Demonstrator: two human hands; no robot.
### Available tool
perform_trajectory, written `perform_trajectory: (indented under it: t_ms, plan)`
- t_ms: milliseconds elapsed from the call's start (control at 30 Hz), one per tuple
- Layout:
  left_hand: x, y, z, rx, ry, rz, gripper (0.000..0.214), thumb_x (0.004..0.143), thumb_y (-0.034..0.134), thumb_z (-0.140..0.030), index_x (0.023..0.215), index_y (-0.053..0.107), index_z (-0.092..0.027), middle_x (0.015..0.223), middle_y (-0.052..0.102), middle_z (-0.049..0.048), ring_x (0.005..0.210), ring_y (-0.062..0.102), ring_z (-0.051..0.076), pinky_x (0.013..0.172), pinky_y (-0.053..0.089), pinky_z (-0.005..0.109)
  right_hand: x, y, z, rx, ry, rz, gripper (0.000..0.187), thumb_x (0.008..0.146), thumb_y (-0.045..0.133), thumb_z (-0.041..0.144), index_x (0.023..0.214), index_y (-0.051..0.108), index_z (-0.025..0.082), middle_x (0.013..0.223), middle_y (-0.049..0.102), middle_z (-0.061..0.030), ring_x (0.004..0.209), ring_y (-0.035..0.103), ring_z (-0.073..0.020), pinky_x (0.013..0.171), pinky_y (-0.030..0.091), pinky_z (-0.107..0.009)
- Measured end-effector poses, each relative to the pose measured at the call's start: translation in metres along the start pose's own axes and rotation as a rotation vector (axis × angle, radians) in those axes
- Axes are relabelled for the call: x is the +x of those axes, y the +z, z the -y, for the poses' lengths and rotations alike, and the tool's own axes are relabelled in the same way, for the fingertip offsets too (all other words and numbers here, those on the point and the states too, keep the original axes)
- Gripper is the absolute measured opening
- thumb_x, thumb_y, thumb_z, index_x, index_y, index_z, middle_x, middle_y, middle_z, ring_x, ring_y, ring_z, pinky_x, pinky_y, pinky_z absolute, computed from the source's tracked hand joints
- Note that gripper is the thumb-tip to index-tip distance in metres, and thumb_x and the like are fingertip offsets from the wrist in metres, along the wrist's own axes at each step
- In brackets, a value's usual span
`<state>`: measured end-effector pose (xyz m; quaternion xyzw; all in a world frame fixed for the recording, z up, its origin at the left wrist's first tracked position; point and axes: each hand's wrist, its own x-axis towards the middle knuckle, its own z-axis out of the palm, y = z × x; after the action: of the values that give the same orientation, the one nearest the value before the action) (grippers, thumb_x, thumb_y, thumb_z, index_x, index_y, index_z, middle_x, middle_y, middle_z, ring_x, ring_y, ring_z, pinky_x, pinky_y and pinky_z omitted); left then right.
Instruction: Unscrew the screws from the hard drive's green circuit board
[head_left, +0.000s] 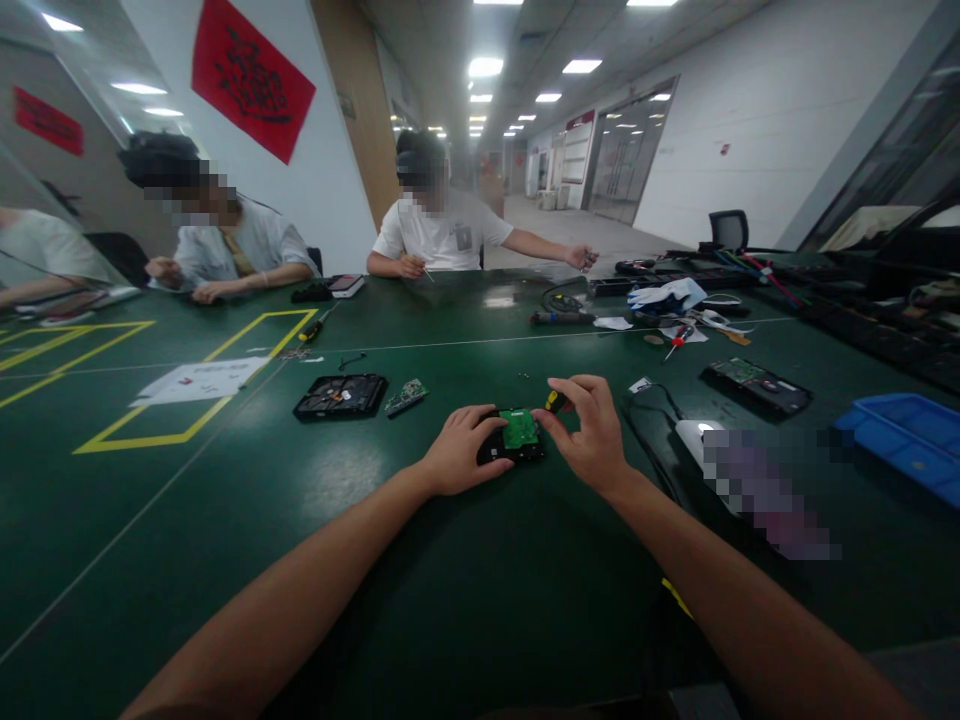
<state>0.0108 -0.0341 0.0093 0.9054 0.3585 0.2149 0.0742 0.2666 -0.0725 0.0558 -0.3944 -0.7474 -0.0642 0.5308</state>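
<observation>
A black hard drive (491,452) with a green circuit board (520,429) facing up lies on the green table in front of me. My left hand (461,450) grips its left side, fingers along the far edge and thumb along the near one. Just right of the drive, my right hand (589,432) pinches a small yellow-and-black screwdriver (555,401) by its handle. Its tip is hidden or too small to make out, so I cannot tell whether it touches the board. A few tiny screws (523,376) lie beyond the drive.
Left are an opened hard drive (341,397) and a loose circuit board (406,397). Right are another drive (756,388), a white device (705,450) with a cable and a blue tray (907,445). Gloves (667,296) and tools lie farther back. Co-workers (442,225) sit opposite.
</observation>
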Motion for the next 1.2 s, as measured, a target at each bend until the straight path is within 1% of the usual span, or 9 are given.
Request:
perform_trajectory:
  t_ms: [100, 200, 333, 467, 700, 833, 967, 1067, 1200]
  plan:
    - [0.0, -0.0002, 0.0, 0.004, 0.003, -0.004, 0.069, 0.088, 0.069, -0.06, 0.144, 0.056, -0.022, 0.151, 0.05, 0.0175, 0.141, 0.046, 0.038, 0.118, 0.037, 0.058, -0.0011, 0.0008, 0.0013, 0.008, -0.004, 0.003, 0.045, 0.1, 0.066, 0.027, 0.142, 0.055, 0.035, 0.117, 0.059, -0.0081, 0.103, 0.065, -0.0258, 0.086, 0.062, -0.046]
    - [0.0002, 0.0003, 0.0007, 0.007, 0.01, -0.009, 0.069, 0.089, 0.068, -0.061, 0.144, 0.055, -0.022, 0.152, 0.05, 0.0175, 0.141, 0.046, 0.037, 0.118, 0.037, 0.058, -0.0027, 0.0027, 0.0025, 0.05, 0.008, 0.036, 0.053, 0.103, 0.056, 0.023, 0.153, 0.044, 0.034, 0.131, 0.062, -0.01, 0.112, 0.067, -0.0269, 0.096, 0.06, -0.05]
    - [0.0007, 0.0007, 0.0009, 0.002, 0.015, 0.0, 0.069, 0.089, 0.069, -0.061, 0.144, 0.055, -0.023, 0.152, 0.05, 0.0173, 0.142, 0.046, 0.038, 0.118, 0.037, 0.058, -0.0035, 0.0044, 0.0029, 0.107, 0.055, 0.079, 0.055, 0.105, 0.048, 0.022, 0.158, 0.035, 0.031, 0.145, 0.058, -0.013, 0.111, 0.07, -0.0262, 0.103, 0.056, -0.053]
    - [0.0007, 0.0012, 0.0008, 0.006, 0.01, -0.006, 0.068, 0.089, 0.069, -0.061, 0.143, 0.056, -0.021, 0.152, 0.05, 0.0176, 0.142, 0.046, 0.037, 0.119, 0.037, 0.057, -0.0022, 0.0041, 0.0015, 0.045, 0.03, 0.047, 0.052, 0.103, 0.055, 0.023, 0.154, 0.043, 0.031, 0.131, 0.061, -0.0117, 0.113, 0.065, -0.0278, 0.099, 0.057, -0.052]
    - [-0.0003, 0.0031, 0.002, 0.007, 0.002, -0.009, 0.069, 0.088, 0.069, -0.062, 0.144, 0.056, -0.023, 0.152, 0.05, 0.0165, 0.142, 0.046, 0.037, 0.118, 0.037, 0.057, -0.0013, 0.0025, 0.0005, -0.015, 0.001, 0.003, 0.05, 0.098, 0.067, 0.029, 0.146, 0.053, 0.035, 0.117, 0.056, -0.0087, 0.102, 0.062, -0.0263, 0.086, 0.061, -0.047]
    - [-0.0005, 0.0022, 0.0019, 0.01, 0.007, -0.006, 0.069, 0.089, 0.068, -0.062, 0.144, 0.056, -0.022, 0.152, 0.05, 0.0174, 0.142, 0.046, 0.037, 0.118, 0.037, 0.057, -0.0025, 0.004, 0.0011, 0.037, 0.021, 0.042, 0.055, 0.104, 0.054, 0.024, 0.156, 0.041, 0.034, 0.13, 0.061, -0.0107, 0.109, 0.065, -0.027, 0.095, 0.059, -0.051]
    - [0.0001, 0.0019, 0.0015, 0.006, 0.013, -0.007, 0.068, 0.089, 0.069, -0.061, 0.143, 0.056, -0.023, 0.152, 0.05, 0.0175, 0.141, 0.047, 0.037, 0.118, 0.037, 0.058, -0.0041, 0.0052, 0.0011, 0.105, 0.055, 0.085, 0.057, 0.105, 0.048, 0.023, 0.16, 0.034, 0.032, 0.145, 0.057, -0.0125, 0.111, 0.067, -0.027, 0.1, 0.058, -0.053]
    - [0.0004, 0.0018, 0.0011, 0.004, 0.013, -0.012, 0.069, 0.088, 0.069, -0.061, 0.144, 0.056, -0.023, 0.152, 0.05, 0.0171, 0.141, 0.046, 0.038, 0.118, 0.037, 0.058, -0.004, 0.0044, 0.0004, 0.051, 0.021, 0.057, 0.053, 0.103, 0.056, 0.026, 0.154, 0.042, 0.032, 0.131, 0.061, -0.0113, 0.107, 0.066, -0.0274, 0.094, 0.06, -0.051]
    - [0.0003, 0.001, 0.0002, 0.006, 0.006, -0.01, 0.069, 0.088, 0.069, -0.062, 0.143, 0.056, -0.022, 0.152, 0.05, 0.0171, 0.141, 0.046, 0.037, 0.118, 0.038, 0.058, -0.0029, 0.0029, -0.0004, -0.005, 0.001, 0.009, 0.052, 0.097, 0.068, 0.031, 0.146, 0.051, 0.033, 0.117, 0.059, -0.0091, 0.099, 0.064, -0.0266, 0.085, 0.061, -0.047]
